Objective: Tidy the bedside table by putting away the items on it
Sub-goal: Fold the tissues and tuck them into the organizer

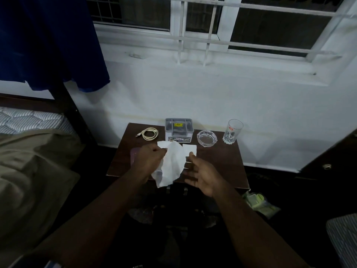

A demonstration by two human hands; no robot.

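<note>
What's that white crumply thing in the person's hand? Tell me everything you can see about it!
It is a white tissue, thin, soft and wrinkled like paper. The left hand pinches it near its top, so it hangs down loose over the front of the dark wooden bedside table. Its lower end droops past the table's front edge. The right hand is open just beside it, fingertips near its right edge. A flat white paper piece lies behind it.
</note>
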